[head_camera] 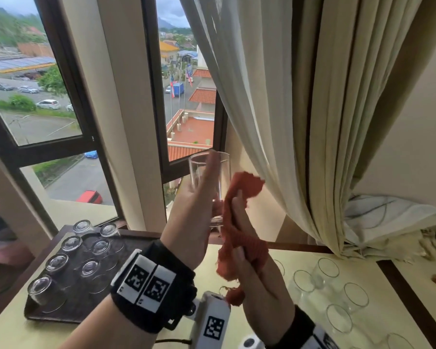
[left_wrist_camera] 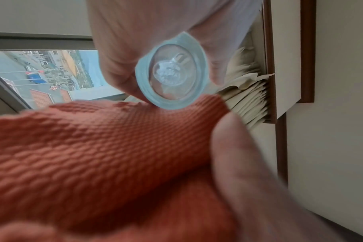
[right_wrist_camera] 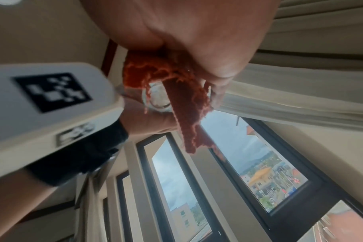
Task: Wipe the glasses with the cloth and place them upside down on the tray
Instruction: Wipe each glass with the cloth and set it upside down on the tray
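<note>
Above the table [head_camera: 300, 258], the left hand [head_camera: 194, 210] grips a glass [head_camera: 209, 177] upright, fingers wrapped around it. The right hand [head_camera: 252, 250] pinches the cloth [head_camera: 239, 230] beside it: wiping is underway. Next, flip it onto the tray [head_camera: 48, 316].

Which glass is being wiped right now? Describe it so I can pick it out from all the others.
Start at the dark window frame. Just below it, in front of the curtain, the left hand holds one tall clear glass up in the air, against the orange cloth. It alone is raised; the others sit on the tray or table.
</note>
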`<state>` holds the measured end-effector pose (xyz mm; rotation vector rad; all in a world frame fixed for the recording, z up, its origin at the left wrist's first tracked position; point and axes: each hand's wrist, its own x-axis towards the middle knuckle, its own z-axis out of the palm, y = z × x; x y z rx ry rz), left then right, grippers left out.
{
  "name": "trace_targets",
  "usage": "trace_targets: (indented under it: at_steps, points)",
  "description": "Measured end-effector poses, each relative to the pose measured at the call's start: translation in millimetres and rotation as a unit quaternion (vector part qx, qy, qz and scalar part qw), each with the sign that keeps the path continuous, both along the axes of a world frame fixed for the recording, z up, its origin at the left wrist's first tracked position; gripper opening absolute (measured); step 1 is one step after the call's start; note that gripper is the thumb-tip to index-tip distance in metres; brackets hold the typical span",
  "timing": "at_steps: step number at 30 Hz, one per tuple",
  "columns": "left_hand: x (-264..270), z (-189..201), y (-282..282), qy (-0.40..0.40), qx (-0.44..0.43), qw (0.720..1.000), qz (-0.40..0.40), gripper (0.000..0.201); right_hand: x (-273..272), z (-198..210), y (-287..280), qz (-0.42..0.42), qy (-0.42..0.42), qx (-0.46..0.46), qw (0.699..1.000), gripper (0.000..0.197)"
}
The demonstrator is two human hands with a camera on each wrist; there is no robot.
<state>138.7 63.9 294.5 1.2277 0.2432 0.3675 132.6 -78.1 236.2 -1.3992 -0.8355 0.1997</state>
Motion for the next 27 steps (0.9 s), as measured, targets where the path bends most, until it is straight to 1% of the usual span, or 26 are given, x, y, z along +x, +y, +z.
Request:
trace_targets:
  at_steps: [1, 2, 3, 4, 6, 8, 11, 13, 15, 16, 17, 20, 22, 23, 24, 26, 27]
  points:
    - [0, -1, 1, -0.002, 0.001, 1.000, 0.015, 0.092, 1, -2, -1, -0.006, 0.042, -0.005, 0.999, 0.054]
    - [0, -4, 2, -0.004, 0.001, 1.000, 0.020, 0.107, 2, -3, -1, -0.025, 0.073, -0.011, 0.997, 0.052]
    - [1, -5, 0, -0.007, 0.008, 1.000, 0.019, 0.115, 6, -2, -1, -0.049, 0.093, -0.016, 0.994, 0.050]
    - [0, -8, -2, -0.009, 0.017, 1.000, 0.018, 0.112, 10, 1, -1, -0.071, 0.106, -0.013, 0.992, 0.052]
    - [0, -14, -9, -0.008, 0.016, 1.000, 0.011, 0.099, 21, 12, 0, -0.092, 0.108, 0.001, 0.990, 0.059]
    - [-1, -17, -18, 0.005, 0.007, 1.000, 0.021, 0.091, 31, 22, 1, -0.093, 0.069, 0.021, 0.993, 0.059]
    - [-1, -16, -24, 0.014, -0.012, 1.000, 0.015, 0.083, 31, 34, 3, -0.077, -0.057, 0.026, 0.995, 0.054]
    - [-2, -12, -19, 0.004, -0.034, 0.999, 0.020, 0.074, 21, 26, 1, -0.065, -0.129, -0.005, 0.989, 0.056]
    - [-1, -12, -10, -0.009, -0.022, 0.999, 0.032, 0.074, 11, 8, -4, -0.054, -0.170, -0.042, 0.983, 0.059]
    - [-1, -13, -6, -0.008, -0.007, 0.999, 0.044, 0.075, 6, 1, -6, -0.045, -0.164, -0.054, 0.984, 0.060]
    - [-1, -12, -4, 0.001, 0.010, 0.998, 0.059, 0.073, 3, -4, -7, -0.036, -0.140, -0.058, 0.988, 0.059]
    - [-5, -13, -6, 0.017, 0.025, 0.997, 0.064, 0.064, 3, 1, -4, -0.020, 0.006, -0.029, 0.999, 0.055]
    - [-6, -12, -11, 0.017, 0.016, 0.998, 0.053, 0.062, 14, 11, 0, -0.043, 0.087, -0.008, 0.995, 0.055]
    - [-6, -12, -14, 0.016, 0.012, 0.999, 0.050, 0.062, 21, 18, 2, -0.060, 0.101, 0.005, 0.993, 0.056]
    - [-6, -12, -16, 0.015, 0.006, 0.999, 0.047, 0.063, 28, 25, 4, -0.070, 0.090, 0.020, 0.993, 0.056]
    - [-4, -12, -18, 0.012, -0.006, 0.999, 0.046, 0.067, 33, 35, 11, -0.066, 0.000, 0.034, 0.997, 0.050]
    - [-3, -12, -18, 0.008, -0.011, 0.999, 0.047, 0.068, 32, 38, 13, -0.055, -0.047, 0.031, 0.997, 0.052]
